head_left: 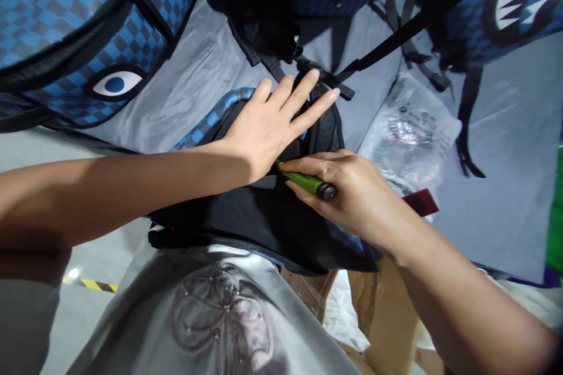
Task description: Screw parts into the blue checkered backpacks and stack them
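Observation:
A black backpack (pixel 264 217) with a blue checkered edge lies at the table's near side, against my body. My left hand (pixel 275 117) rests on it with the fingers spread, pressing the fabric and holding nothing. Close by on the right, my right hand (pixel 347 187) is closed around a thick green marker pen (pixel 305 181) with a black end. The pen's tip points left onto the black fabric beside my left wrist and is hidden there. Black straps (pixel 325 76) lie beyond my left fingertips.
Blue checkered backpacks with printed eyes and teeth stand at the back left (pixel 88 41) and back right (pixel 475 17). A clear plastic bag (pixel 409 129) and a dark red tag (pixel 421 203) are on the grey table cover (pixel 497 211). Below the table's edge stands a cardboard box (pixel 391 316).

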The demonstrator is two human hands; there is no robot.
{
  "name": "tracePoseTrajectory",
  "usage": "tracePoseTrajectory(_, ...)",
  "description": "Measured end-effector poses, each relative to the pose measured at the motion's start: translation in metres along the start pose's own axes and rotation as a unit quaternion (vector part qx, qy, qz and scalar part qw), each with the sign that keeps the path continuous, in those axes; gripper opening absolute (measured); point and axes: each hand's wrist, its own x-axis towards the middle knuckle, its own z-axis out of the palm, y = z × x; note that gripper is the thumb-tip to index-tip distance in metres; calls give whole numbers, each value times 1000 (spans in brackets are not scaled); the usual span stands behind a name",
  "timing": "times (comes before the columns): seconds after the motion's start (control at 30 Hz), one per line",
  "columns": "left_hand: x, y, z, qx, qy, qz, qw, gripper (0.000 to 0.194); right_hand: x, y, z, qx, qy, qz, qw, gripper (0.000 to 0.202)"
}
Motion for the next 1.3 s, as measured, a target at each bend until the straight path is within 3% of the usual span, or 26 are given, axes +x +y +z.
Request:
tracePoseTrajectory(0.27,0,1,-1,13,-6,0,1000,84,-3,3,1,24,5,-2,1000,28)
tracePoseTrajectory(0.8,1,2,-3,0,-19,-6,1000,78,1,-7,2,-51,-2,31,998,24)
tracePoseTrajectory(0.97,-3,-14,-6,-5,-23,24,999,91,-4,-6,6,-45,9,39,998,23)
tracePoseTrajectory(1.13,-32,-47,-20,-63,-59,-22,996,113,-7,-11,19,13,79,16,997,22)
tracePoseTrajectory(1.3,-44,-43,-25,-26,-75,-70,994,126,8,-24,49,177,201,-45,962,20)
